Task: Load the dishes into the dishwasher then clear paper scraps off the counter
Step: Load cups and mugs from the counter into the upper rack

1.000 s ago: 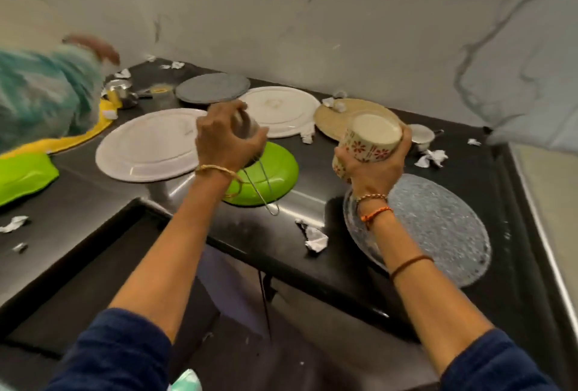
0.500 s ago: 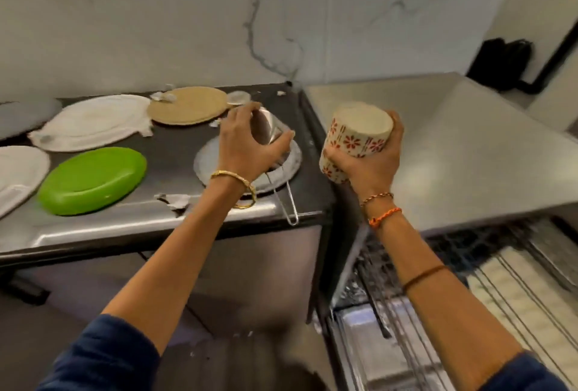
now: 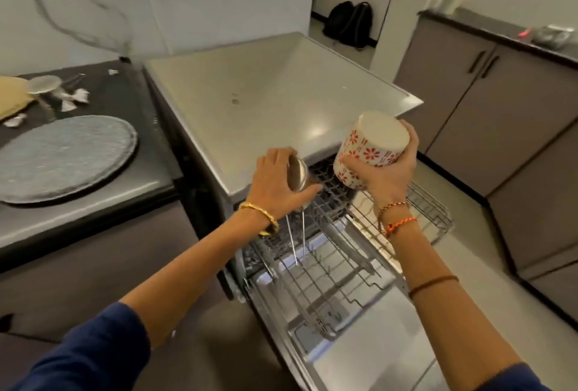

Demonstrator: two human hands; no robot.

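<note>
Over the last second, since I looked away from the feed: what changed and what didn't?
The person turned from the counter to the open dishwasher; both hands now hover over its pulled-out rack. Unchanged: the left hand holds the metal strainer, the right hand holds the flowered cup. Nothing released.

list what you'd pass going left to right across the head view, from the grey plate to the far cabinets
grey plate → left hand gripping metal strainer → right hand holding floral cup → cabinet doors
</note>
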